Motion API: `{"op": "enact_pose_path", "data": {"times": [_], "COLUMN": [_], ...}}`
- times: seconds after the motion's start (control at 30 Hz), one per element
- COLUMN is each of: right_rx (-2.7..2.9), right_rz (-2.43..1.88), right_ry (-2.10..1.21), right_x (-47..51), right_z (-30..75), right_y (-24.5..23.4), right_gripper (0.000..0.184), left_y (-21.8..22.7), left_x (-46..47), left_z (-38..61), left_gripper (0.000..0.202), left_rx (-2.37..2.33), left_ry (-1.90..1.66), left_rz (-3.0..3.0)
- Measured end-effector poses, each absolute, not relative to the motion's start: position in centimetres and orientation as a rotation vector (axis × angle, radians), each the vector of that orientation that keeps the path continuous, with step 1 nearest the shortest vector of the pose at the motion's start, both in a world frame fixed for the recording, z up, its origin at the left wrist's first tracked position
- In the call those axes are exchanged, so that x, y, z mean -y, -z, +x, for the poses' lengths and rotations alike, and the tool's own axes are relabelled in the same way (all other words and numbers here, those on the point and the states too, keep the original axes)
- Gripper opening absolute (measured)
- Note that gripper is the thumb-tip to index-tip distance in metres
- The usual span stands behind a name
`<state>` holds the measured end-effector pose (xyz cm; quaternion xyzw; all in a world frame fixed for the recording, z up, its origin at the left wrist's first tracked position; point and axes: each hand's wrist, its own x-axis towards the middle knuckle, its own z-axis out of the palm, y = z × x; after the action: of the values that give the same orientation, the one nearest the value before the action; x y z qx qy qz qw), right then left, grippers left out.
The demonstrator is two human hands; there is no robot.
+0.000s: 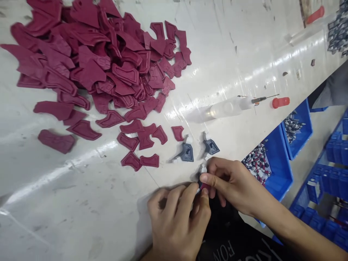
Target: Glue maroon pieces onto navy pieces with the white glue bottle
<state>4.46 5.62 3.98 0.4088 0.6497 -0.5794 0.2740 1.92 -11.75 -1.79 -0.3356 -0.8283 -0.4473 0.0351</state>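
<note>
Between both hands, near the table edge, is a small part with a pale knob and a maroon piece on it. My left hand pinches its lower end, the fingers curled and pressed close to the right thumb. My right hand grips it from the right side between thumb and fingers. Most of the part is hidden by fingertips. Just beyond lie two similar dark grey parts with white ends, one dark grey part left of the other dark part. A small maroon piece lies beside them.
A large heap of maroon pieces covers the table's far left. A clear needle-tipped bottle lies near a red cap. Blue bins of small parts stand beyond the right edge. Another red cap is farther off.
</note>
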Motion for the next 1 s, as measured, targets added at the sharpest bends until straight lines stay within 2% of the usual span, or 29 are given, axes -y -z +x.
{"op": "enact_pose_path", "data": {"times": [0.13,0.3,0.4,0.6,0.83,1.0], "right_rx": [-1.785,-1.646,-1.671,-1.514,-1.588,-1.592], "right_rz": [1.108,1.063,1.065,1.040,1.033,0.993], "right_ry": [1.521,1.715,1.695,1.774,1.611,1.713], "right_x": [-5.6,-5.8,-6.0,-6.8,-7.0,-6.8], "right_z": [4.4,5.4,6.1,5.8,4.7,5.2], "right_y": [-4.2,-4.6,-4.6,-4.0,-4.2,-3.4], "right_gripper": [0.040,0.032,0.030,0.038,0.041,0.040], "left_y": [1.6,1.3,1.1,1.0,1.5,1.1], "left_x": [12.1,12.7,12.8,12.7,12.5,12.8], "left_z": [1.6,0.9,0.7,0.7,0.8,0.4], "left_gripper": [0.024,0.017,0.016,0.018,0.016,0.016], "left_rx": [2.570,2.613,2.610,2.629,2.548,2.579], "left_ry": [1.381,1.398,1.409,1.401,1.377,1.328], "left_rz": [-1.066,-1.160,-1.178,-1.154,-1.161,-1.293]}}
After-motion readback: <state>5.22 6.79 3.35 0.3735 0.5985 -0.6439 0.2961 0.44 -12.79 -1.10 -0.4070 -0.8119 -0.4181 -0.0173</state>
